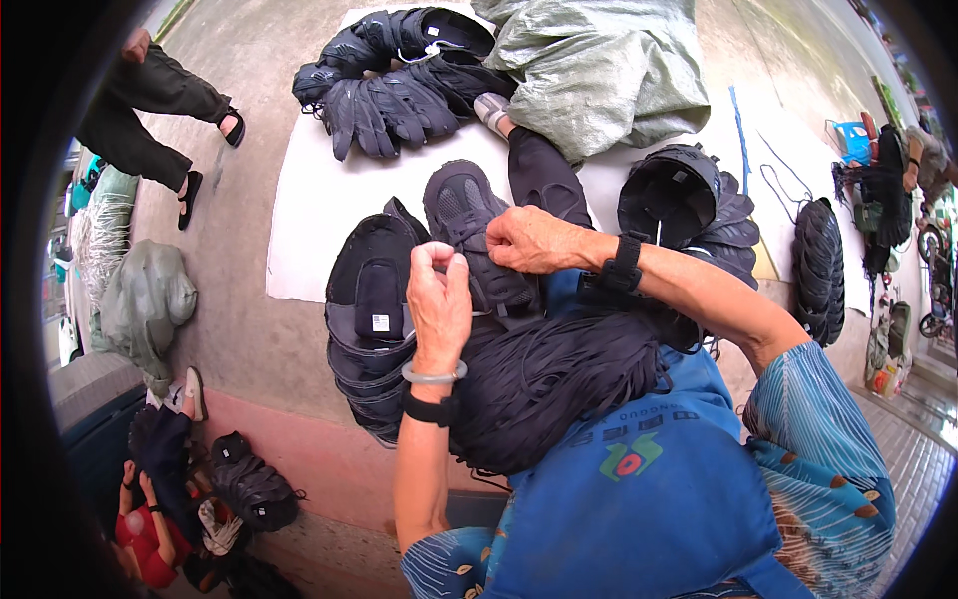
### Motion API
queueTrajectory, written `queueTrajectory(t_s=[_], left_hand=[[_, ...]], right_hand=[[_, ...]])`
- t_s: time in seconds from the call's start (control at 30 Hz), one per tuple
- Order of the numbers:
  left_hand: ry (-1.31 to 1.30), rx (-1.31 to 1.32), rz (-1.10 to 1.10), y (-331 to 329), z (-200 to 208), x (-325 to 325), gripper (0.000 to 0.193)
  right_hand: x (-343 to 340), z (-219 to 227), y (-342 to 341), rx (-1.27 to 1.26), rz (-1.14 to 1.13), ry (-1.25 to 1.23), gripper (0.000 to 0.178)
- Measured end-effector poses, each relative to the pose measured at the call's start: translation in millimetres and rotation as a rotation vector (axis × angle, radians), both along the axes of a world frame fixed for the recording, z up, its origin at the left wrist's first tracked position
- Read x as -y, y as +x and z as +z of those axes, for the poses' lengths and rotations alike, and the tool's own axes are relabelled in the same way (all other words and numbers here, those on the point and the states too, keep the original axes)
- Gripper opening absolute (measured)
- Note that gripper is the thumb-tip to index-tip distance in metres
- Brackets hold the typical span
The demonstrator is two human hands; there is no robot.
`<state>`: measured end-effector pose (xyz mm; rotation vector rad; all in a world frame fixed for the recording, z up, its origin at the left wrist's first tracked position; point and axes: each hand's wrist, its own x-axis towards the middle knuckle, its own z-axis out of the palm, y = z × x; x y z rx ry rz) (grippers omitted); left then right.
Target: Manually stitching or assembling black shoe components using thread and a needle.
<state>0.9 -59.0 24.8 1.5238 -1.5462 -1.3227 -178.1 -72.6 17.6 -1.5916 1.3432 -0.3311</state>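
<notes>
A dark grey mesh shoe upper (464,215) lies in front of me, its toe end pointing away. My left hand (439,304) is raised at its near left side, fingers curled and thumb pressed in; what they hold, if anything, is too small to see. Over the upper's right side my right hand (534,241) pinches with its fingertips, and their grip is likewise hidden. A thick bundle of black laces (559,384) is heaped on my lap over the blue apron (649,509). Left of the upper stands a nested stack of black shoe uppers (371,275).
More stacked uppers (671,200) stand at my right, and another pile (399,85) lies far ahead on the white sheet (309,220). A pale green woven sack (599,80) sits beyond my leg. People are at the left, lower left and far right.
</notes>
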Motion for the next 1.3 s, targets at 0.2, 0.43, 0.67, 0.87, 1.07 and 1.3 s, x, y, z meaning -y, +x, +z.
queueTrajectory(t_s=[0.2, 0.43, 0.67, 0.87, 1.07, 1.3], left_hand=[[-0.006, 0.104, -0.150, 5.1, -41.2, 26.6, 0.010], [-0.170, 0.261, -0.213, 6.0, -64.3, 34.1, 0.011], [-0.209, 0.195, -0.017, 6.9, -59.0, 48.8, 0.049], [0.023, 0.265, -0.137, -18.4, -51.4, 77.9, 0.094], [0.024, 0.251, -0.009, -5.9, -68.9, 79.4, 0.091], [0.021, 0.234, -0.025, -1.9, -63.8, 77.8, 0.089]], right_hand=[[-9.8, -2.7, 5.7, 0.032, 0.093, 0.056, 0.016], [-4.8, 6.9, -8.3, 0.184, 0.128, 0.007, 0.015], [-22.9, 15.1, -26.9, -0.108, 0.133, 0.063, 0.016], [-47.4, 12.1, -6.9, -0.357, 0.113, -0.082, 0.034], [-29.4, -3.7, -23.5, -0.365, 0.225, -0.046, 0.032], [-18.6, -8.7, -35.2, 0.226, -0.080, 0.349, 0.015]])
